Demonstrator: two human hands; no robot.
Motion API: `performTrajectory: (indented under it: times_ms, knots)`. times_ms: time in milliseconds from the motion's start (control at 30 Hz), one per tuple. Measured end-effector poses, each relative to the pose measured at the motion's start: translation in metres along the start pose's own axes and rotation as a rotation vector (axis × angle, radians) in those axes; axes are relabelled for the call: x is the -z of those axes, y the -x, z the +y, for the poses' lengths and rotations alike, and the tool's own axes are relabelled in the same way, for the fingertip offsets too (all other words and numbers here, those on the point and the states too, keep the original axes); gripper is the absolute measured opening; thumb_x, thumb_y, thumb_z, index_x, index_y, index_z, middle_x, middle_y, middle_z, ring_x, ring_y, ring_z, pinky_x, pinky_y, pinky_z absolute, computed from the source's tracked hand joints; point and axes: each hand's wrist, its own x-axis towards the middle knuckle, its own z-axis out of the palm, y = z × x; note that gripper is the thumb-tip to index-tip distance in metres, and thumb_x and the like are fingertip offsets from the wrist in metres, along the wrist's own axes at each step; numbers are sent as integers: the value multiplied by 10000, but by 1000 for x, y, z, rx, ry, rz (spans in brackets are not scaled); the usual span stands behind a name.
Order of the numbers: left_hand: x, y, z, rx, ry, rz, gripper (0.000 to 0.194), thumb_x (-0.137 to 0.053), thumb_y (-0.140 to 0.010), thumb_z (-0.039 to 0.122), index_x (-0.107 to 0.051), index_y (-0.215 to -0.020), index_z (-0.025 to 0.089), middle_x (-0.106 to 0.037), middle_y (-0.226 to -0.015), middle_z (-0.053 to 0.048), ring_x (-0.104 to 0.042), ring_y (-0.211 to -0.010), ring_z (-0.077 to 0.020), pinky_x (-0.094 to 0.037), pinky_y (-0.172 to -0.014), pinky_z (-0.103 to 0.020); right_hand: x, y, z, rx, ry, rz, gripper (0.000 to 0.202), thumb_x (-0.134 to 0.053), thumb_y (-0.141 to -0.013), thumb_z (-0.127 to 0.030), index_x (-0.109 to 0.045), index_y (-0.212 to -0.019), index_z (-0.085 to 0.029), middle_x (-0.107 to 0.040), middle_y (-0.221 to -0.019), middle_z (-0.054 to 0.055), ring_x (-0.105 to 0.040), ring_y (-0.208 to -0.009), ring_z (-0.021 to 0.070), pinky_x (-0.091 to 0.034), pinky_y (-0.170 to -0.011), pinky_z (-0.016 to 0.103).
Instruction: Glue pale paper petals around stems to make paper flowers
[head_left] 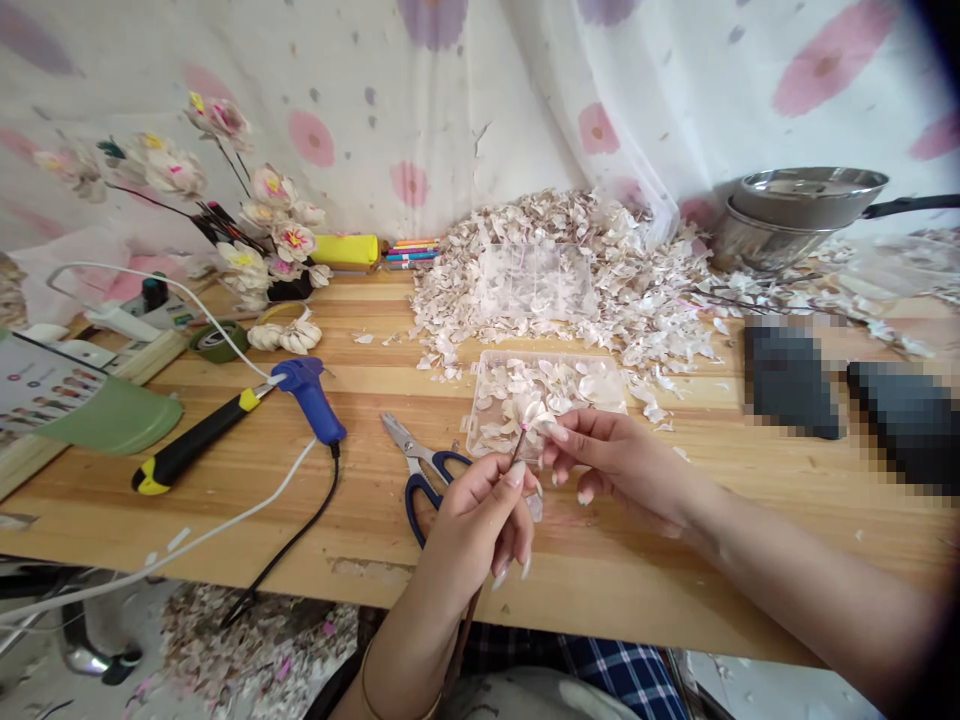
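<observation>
My left hand (487,515) pinches a thin brown stem (518,447), which runs down past my wrist. At the stem's upper tip sits a small whitish flower (529,412) with a touch of pink. Thumb and index finger of my right hand (600,455) are closed on a pale petal (553,430) at the flower's right side. Behind both hands lies a clear plastic box (474,400) with loose whitish petals in it. Scissors (416,455) with dark blue handles rest open just left of my left hand.
A blue glue gun (311,395), its cable and a black-and-yellow tool (199,440) lie left. Finished flowers (274,215) stand back left. A large petal heap (570,260) covers the back middle. Metal pans (795,215) are back right, two dark objects (791,385) nearer.
</observation>
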Motion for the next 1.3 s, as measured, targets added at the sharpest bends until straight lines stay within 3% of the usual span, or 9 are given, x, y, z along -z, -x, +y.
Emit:
performTrajectory:
  times_ms: [100,267,633,1067,1300]
  knots:
    - [1,0,0,-8,-7,-2,359,-586,-868,522,-535,-816,171,-556,-401,61,-284,-246,-17,-188,-270,-108,2,-2,-1,134,129,55,470,-809,-627,-579,-637,-710,-149,-644,-661,-5,-582,-537,75,-487,-419,150]
    - [1,0,-2,-16,-9,-4,359,-589,-864,522,-534,-811,171,-552,-401,65,-281,-248,-16,-186,-273,-109,9,0,-3,285,377,97,477,-683,-754,-628,-651,-711,-154,-618,-618,1,-544,-500,81,-477,-462,196]
    - [-3,1,2,42,-70,-18,380,-586,-846,547,-539,-816,172,-504,-372,73,-263,-261,-30,-165,-292,-137,16,5,-3,719,863,195,234,-554,-937,-315,-652,-779,-173,-625,-669,14,-539,-613,122,-411,-561,236]
    - [-2,2,-1,41,-106,-20,343,-551,-884,502,-549,-825,163,-442,-349,91,-252,-283,-37,-177,-336,-158,21,5,-7,831,1067,145,192,-510,-951,-243,-589,-786,-185,-601,-665,16,-533,-603,134,-396,-557,250]
    - [-3,2,-1,19,-114,-42,325,-538,-894,478,-541,-811,164,-425,-342,97,-232,-283,-36,-160,-336,-160,24,2,-5,825,1105,164,222,-511,-962,-284,-576,-775,-184,-596,-679,20,-538,-616,134,-388,-567,252]
